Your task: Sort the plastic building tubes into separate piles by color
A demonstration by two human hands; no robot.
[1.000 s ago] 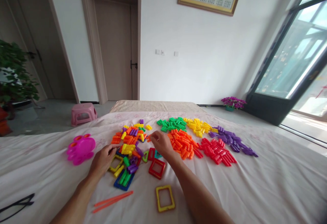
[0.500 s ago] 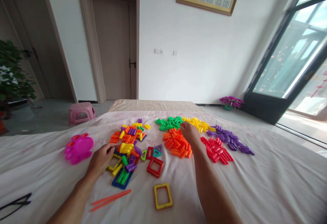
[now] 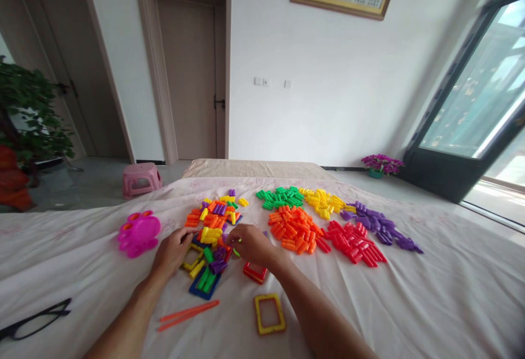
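My left hand (image 3: pixel 172 247) rests at the left side of a mixed pile of plastic building pieces (image 3: pixel 213 214), its fingers curled together. What they hold, if anything, is hidden. At the pile's right side my right hand (image 3: pixel 251 243) has its fingers bent and pressed together by a purple tube piece (image 3: pixel 219 266); their tips are too small to make out. Yellow tubes (image 3: pixel 210 235) lie between the hands. Below them, green tubes (image 3: pixel 208 278) lie on a blue magnetic frame (image 3: pixel 200 293). A red square frame (image 3: pixel 255 275) is partly under my right wrist.
Sorted heaps of green (image 3: pixel 283 197), yellow (image 3: pixel 324 202), orange (image 3: pixel 295 229), red (image 3: pixel 355 243) and purple tubes (image 3: pixel 375 222) lie at right. Nearby are a pink paw-shaped plate (image 3: pixel 141 233), orange sticks (image 3: pixel 188 314), a yellow frame (image 3: pixel 281 323) and glasses (image 3: pixel 39 318).
My right hand has moved left and nearer, from the orange and green heaps to the mixed pile. My left hand stays at the pile. The whole view has shifted slightly.
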